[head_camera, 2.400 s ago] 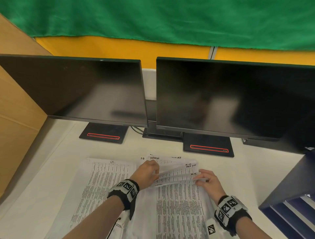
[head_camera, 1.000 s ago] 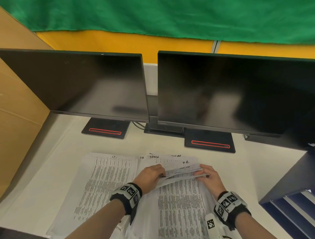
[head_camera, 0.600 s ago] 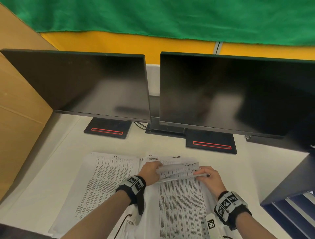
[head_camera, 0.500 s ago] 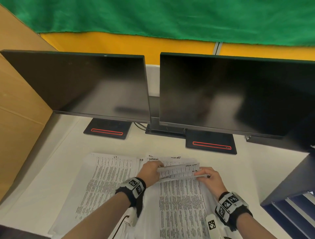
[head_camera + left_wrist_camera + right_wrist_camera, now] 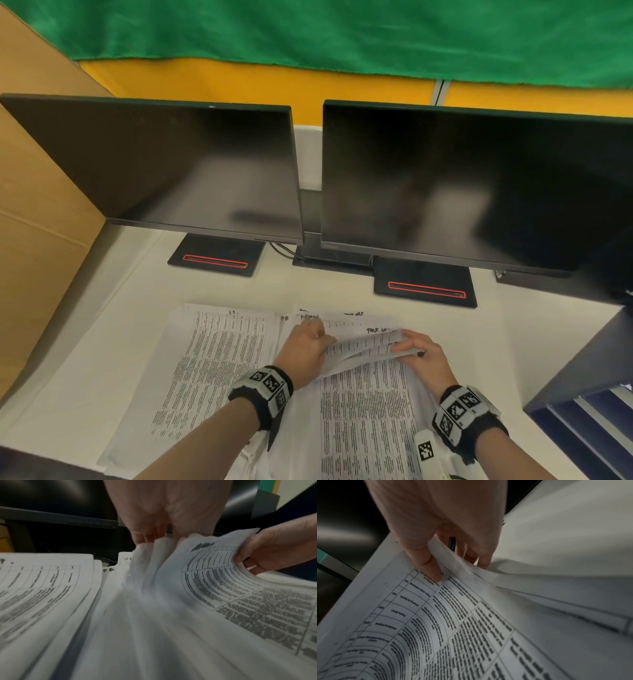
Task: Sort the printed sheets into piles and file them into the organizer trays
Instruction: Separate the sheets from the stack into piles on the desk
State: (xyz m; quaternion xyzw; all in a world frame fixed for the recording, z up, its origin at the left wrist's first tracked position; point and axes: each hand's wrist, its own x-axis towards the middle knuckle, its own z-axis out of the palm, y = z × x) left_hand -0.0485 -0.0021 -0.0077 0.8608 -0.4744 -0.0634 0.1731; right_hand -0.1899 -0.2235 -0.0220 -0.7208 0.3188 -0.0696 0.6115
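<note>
Item, lower centre of frame, left to right: sorted pile (image 5: 219, 356) flat on desk (image 5: 102, 342); our left hand (image 5: 303, 349) pinching fanned printed sheets (image 5: 363, 342); our right hand (image 5: 423, 354) pinching their right corner. Long axis runs toward us; organizer trays (image 5: 589, 411) lower right, nearer the right hand.

The printed text on the sheets (image 5: 363, 404) is too small and blurred to read, and the handwritten notes on their far margins are partly covered by the left hand (image 5: 305, 346). The organizer trays (image 5: 589, 411) are cut off by the head view's right edge. In the left wrist view the lifted sheets' near part is smeared, hiding that hand's fingers (image 5: 145, 536) behind paper.
</note>
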